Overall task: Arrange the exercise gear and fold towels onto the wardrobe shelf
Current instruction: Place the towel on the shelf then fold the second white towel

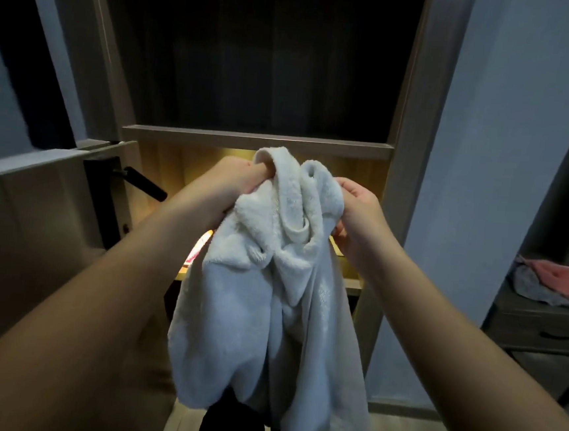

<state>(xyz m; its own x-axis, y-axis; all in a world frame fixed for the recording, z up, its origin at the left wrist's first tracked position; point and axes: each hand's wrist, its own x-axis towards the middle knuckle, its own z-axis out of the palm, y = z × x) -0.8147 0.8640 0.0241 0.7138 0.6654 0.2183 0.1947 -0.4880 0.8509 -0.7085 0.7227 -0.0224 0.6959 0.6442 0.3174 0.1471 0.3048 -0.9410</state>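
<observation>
**Head view.** The left hand [241, 182] and right hand [359, 215] are raised at arm's length. Each grasps a bunched upper edge of a white terry-cloth towel [268, 310], with the fingers curled into the fabric. Between the two hands the towel rises in crumpled folds. Below them it hangs loose and unfolded in long drapes.

Just beyond the hands runs the front edge of a pale wooden wardrobe shelf [258, 142]. A dark compartment lies above it, and a warm-lit compartment lies below it, directly behind the hands. A lower lit board [352, 285] shows under the right wrist. Beneath the left wrist a reddish-pink item [201, 246] is mostly hidden by the towel, and what it is cannot be told.

To the left of the left hand is a black lever door handle [143, 182]. Far to the right of the right hand, a pink cloth [559, 277] and a grey cloth [531, 288] lie crumpled on a dark drawer unit [535, 326].
</observation>
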